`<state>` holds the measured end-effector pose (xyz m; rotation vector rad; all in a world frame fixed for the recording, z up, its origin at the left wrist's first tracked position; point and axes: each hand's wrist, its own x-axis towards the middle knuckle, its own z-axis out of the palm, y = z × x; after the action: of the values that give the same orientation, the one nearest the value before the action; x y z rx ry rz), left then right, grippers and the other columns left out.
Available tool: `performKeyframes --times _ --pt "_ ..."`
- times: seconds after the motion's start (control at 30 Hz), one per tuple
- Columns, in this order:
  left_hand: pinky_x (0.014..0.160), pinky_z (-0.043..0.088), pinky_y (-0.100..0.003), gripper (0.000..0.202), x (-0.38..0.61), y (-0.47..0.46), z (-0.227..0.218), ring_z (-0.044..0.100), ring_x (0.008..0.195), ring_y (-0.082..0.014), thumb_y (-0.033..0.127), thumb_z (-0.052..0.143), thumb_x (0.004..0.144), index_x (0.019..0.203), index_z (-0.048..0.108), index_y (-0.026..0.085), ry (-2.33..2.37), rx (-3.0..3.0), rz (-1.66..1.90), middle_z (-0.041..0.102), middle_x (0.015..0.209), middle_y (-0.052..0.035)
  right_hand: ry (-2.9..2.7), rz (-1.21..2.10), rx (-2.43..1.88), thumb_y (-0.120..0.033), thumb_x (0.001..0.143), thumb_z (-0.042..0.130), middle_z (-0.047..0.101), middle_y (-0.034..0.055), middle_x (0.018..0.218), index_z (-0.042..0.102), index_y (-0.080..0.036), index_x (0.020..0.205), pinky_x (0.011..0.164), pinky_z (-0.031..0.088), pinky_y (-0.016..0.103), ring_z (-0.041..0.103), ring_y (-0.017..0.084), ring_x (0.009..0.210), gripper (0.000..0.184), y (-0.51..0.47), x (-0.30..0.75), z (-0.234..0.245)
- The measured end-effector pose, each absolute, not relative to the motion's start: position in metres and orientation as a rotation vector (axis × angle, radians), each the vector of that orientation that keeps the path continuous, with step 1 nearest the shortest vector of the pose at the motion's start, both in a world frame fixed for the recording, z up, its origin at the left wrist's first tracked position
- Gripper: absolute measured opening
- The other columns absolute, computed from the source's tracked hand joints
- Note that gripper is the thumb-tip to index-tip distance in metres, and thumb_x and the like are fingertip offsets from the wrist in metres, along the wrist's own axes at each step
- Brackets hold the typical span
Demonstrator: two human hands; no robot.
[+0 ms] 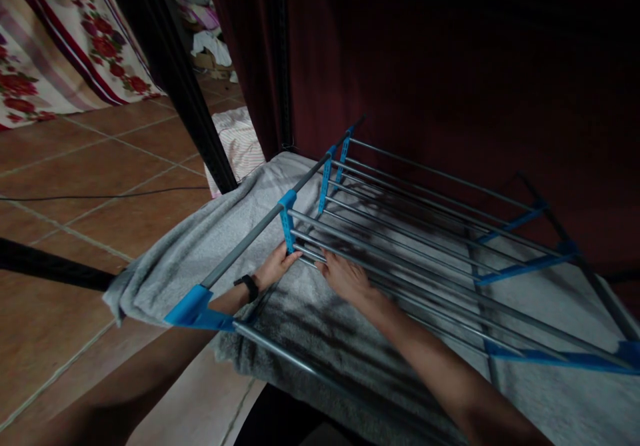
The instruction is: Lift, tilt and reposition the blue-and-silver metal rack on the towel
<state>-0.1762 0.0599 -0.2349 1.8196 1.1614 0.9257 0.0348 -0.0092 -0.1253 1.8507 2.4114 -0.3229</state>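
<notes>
A rack of grey metal tubes (410,259) with blue plastic connectors lies on a grey blanket (200,233). My left hand (275,263), a dark band on its wrist, grips the lower end of a blue connector (287,223) on the near-left part of the rack. Beside it, my right hand (344,274) has its fingers closed around a metal tube (311,253) close to where that tube meets the connector. Part of each hand's grip is hidden by the rack. A blue corner piece (197,309) stands out above my left forearm.
Black metal posts (173,79) rise at the left, and a dark red curtain (400,79) hangs behind the rack. A floral curtain (75,39) hangs at the far left over a tiled floor (90,159), where a thin black cable (100,197) runs. A striped cloth (237,143) lies by the post.
</notes>
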Motion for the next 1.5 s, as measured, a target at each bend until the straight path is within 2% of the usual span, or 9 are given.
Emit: performKeyframes --times 0.13,0.3,0.87,1.13,1.27,1.4,1.5 --pt "0.091 0.052 -0.040 0.041 -0.178 0.060 -0.235 0.060 0.092 -0.0237 0.055 0.056 0.088 0.100 0.056 0.017 1.149 1.828 0.903 0.064 0.096 -0.0060 2.288 -0.237 1.917 -0.038 0.106 0.024 0.071 0.0128 0.118 0.052 -0.021 0.132 0.083 0.053 0.033 0.071 0.023 0.100 0.042 -0.033 0.059 -0.129" --pt "0.091 0.052 -0.040 0.039 -0.179 0.059 -0.234 0.059 0.089 -0.0223 0.055 0.056 0.088 0.098 0.055 0.017 1.152 1.840 0.890 0.063 0.091 -0.0047 2.311 -0.196 1.911 -0.033 0.107 0.021 0.072 0.0111 0.114 0.058 -0.021 0.117 0.081 0.051 0.032 0.071 0.022 0.099 0.040 -0.044 0.077 -0.137" --pt "0.093 0.052 -0.045 0.040 -0.179 0.058 -0.239 0.061 0.095 -0.0266 0.056 0.055 0.088 0.102 0.054 0.018 1.169 1.859 0.922 0.063 0.097 -0.0079 2.299 -0.343 1.851 -0.037 0.107 0.021 0.074 0.0102 0.109 0.055 -0.021 0.117 0.077 0.051 0.030 0.072 0.022 0.100 0.039 -0.034 0.080 -0.130" --pt "0.097 0.050 -0.047 0.042 -0.181 0.060 -0.240 0.061 0.102 -0.0287 0.056 0.055 0.089 0.106 0.054 0.017 1.190 1.919 0.903 0.064 0.104 -0.0104 2.262 -0.249 1.992 -0.043 0.107 0.023 0.070 0.0112 0.123 0.049 -0.021 0.135 0.085 0.051 0.037 0.069 0.024 0.105 0.044 -0.056 0.096 -0.134" --pt "0.098 0.050 -0.047 0.041 -0.182 0.057 -0.240 0.060 0.105 -0.0290 0.055 0.052 0.092 0.109 0.053 0.018 1.194 1.973 0.903 0.064 0.108 -0.0106 2.154 -0.240 2.044 -0.041 0.107 0.025 0.071 0.0118 0.117 0.055 -0.020 0.126 0.088 0.049 0.037 0.069 0.024 0.104 0.041 -0.066 0.111 -0.138" --pt "0.099 0.049 -0.043 0.035 -0.183 0.056 -0.239 0.060 0.105 -0.0281 0.050 0.052 0.094 0.112 0.052 0.020 1.223 2.053 0.892 0.063 0.109 -0.0093 2.168 -0.244 2.009 -0.037 0.107 0.026 0.073 0.0100 0.110 0.059 -0.021 0.115 0.084 0.049 0.034 0.070 0.024 0.102 0.038 -0.066 0.116 -0.140" --pt "0.102 0.047 -0.044 0.033 -0.185 0.056 -0.240 0.058 0.107 -0.0289 0.047 0.055 0.095 0.113 0.051 0.020 1.252 2.088 0.877 0.061 0.112 -0.0097 2.173 -0.250 1.985 -0.036 0.107 0.027 0.074 0.0106 0.109 0.059 -0.020 0.113 0.081 0.049 0.033 0.070 0.024 0.101 0.037 -0.063 0.117 -0.140"
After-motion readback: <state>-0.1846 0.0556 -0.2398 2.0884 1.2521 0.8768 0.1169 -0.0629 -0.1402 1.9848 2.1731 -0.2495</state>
